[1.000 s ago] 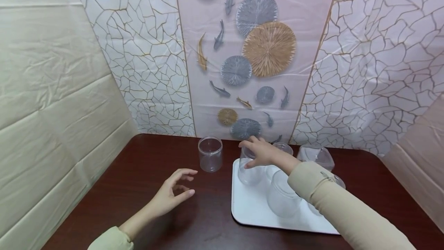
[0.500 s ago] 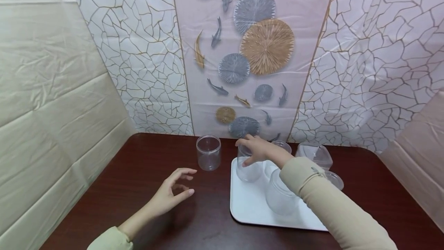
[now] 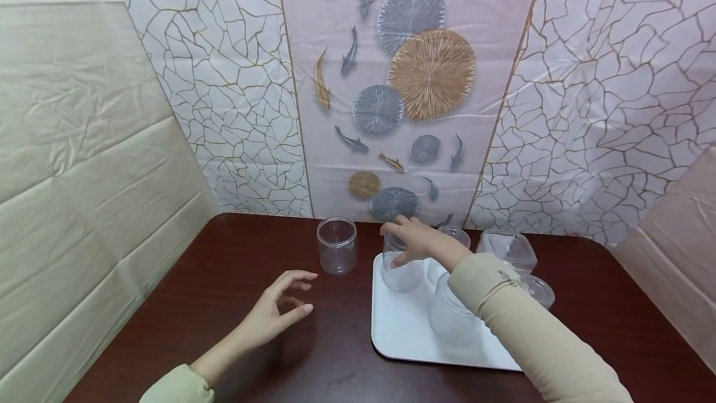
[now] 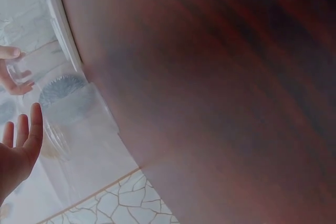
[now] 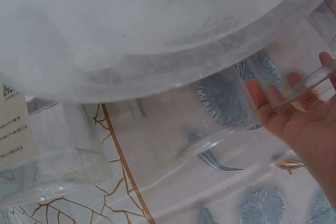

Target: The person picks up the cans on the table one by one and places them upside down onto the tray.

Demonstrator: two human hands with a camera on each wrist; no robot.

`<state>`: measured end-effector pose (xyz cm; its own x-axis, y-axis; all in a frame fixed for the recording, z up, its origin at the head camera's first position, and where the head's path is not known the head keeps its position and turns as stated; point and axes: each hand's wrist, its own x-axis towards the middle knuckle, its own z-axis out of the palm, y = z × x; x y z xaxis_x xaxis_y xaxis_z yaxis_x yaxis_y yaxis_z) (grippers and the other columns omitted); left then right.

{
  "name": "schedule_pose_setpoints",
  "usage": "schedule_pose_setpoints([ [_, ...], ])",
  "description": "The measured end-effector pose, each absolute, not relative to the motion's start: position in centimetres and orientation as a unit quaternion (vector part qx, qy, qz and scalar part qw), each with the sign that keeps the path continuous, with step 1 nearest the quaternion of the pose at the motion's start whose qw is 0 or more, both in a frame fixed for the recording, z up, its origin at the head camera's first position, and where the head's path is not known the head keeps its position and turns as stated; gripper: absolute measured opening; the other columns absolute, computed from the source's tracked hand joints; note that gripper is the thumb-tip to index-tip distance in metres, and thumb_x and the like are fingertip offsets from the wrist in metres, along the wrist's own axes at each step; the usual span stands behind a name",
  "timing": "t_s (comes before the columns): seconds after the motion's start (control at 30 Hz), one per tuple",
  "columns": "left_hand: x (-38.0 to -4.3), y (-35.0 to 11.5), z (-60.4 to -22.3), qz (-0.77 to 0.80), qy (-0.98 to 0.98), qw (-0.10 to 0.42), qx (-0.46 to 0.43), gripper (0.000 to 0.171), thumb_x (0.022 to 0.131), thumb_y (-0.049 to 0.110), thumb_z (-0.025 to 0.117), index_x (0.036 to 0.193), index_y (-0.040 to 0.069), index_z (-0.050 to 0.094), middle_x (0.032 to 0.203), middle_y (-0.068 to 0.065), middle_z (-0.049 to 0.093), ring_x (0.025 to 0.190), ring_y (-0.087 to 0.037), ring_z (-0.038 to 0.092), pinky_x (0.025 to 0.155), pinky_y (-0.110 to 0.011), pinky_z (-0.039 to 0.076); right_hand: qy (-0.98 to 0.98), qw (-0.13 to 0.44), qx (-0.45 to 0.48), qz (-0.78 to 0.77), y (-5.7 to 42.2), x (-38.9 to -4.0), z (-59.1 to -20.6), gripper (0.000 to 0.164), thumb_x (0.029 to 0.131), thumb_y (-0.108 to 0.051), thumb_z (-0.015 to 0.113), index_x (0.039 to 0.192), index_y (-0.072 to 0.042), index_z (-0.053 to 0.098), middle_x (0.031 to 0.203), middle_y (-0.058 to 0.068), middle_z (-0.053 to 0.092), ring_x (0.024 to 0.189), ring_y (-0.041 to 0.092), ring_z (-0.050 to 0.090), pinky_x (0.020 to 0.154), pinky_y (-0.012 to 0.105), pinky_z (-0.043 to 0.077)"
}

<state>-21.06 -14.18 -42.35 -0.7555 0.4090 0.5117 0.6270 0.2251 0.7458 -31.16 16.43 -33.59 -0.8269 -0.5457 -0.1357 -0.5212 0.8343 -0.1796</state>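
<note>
My right hand (image 3: 416, 242) grips the upper part of a clear cylindrical jar (image 3: 401, 275), which stands at the back left of a white tray (image 3: 391, 328). In the right wrist view, the fingers of that hand (image 5: 302, 119) curl round the clear wall. Over the dark table left of the tray, my left hand (image 3: 276, 310) hovers with relaxed fingers and nothing in them. The left wrist view catches the left hand (image 4: 21, 156) at its left edge. Behind it on the table stands another clear jar (image 3: 337, 254), upright and apart from both hands.
A larger clear jar (image 3: 454, 316) stands on the tray, partly behind my right sleeve. Further back are a round clear container (image 3: 455, 235) and a square clear container (image 3: 509, 247). A round clear lid or container (image 3: 538, 291) shows beyond the sleeve. Patterned cloth (image 3: 252, 111) hangs behind the table.
My right forearm has swung slightly left, while its hand stays on the same jar. The head view has shifted a little. My left hand has not visibly moved.
</note>
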Motion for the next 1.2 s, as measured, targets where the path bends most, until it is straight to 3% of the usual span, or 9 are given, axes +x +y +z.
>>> schedule_pose_setpoints([
  [0.17,-21.1,-14.0,-42.2,-0.522,-0.770,0.106,-0.350,0.042,0.084,0.003,0.067,0.123,0.009,0.054,0.121,-0.012,0.055,0.105,-0.001,0.053,0.075,-0.031,0.056,0.955,0.092,-0.277,-0.055,16.3,-31.2,-33.5,0.066,0.078,-0.031,0.077,0.133,-0.016,0.045,0.131,0.017,0.044,0.118,0.041,0.043,0.093,0.055,0.044],
  [0.47,-21.2,-13.7,-41.8,-0.519,-0.773,0.094,-0.352,0.041,0.084,0.001,0.066,0.123,0.006,0.054,0.120,-0.011,0.056,0.105,-0.004,0.054,0.076,-0.035,0.056,0.959,0.115,-0.257,-0.032,15.8,-30.9,-33.0,0.078,0.081,-0.039,0.072,0.144,-0.017,0.032,0.145,0.020,0.031,0.131,0.049,0.029,0.097,0.071,0.029],
  [0.73,-21.3,-13.7,-41.7,-0.517,-0.774,0.096,-0.354,0.042,0.083,0.000,0.067,0.123,0.005,0.054,0.120,-0.013,0.056,0.104,-0.004,0.054,0.075,-0.034,0.056,0.960,0.112,-0.254,-0.047,16.2,-31.0,-32.1,0.077,0.083,-0.047,0.066,0.146,-0.018,0.031,0.151,0.019,0.025,0.135,0.050,0.024,0.101,0.073,0.022],
  [1.2,-21.6,-13.0,-41.1,-0.509,-0.779,0.080,-0.359,0.041,0.084,0.004,0.067,0.123,0.004,0.053,0.121,-0.013,0.055,0.104,-0.004,0.052,0.076,-0.035,0.056,0.949,0.092,-0.290,-0.080,17.6,-30.9,-29.9,0.069,0.088,-0.044,0.062,0.144,-0.013,0.035,0.146,0.021,0.034,0.132,0.047,0.033,0.101,0.064,0.032],
])
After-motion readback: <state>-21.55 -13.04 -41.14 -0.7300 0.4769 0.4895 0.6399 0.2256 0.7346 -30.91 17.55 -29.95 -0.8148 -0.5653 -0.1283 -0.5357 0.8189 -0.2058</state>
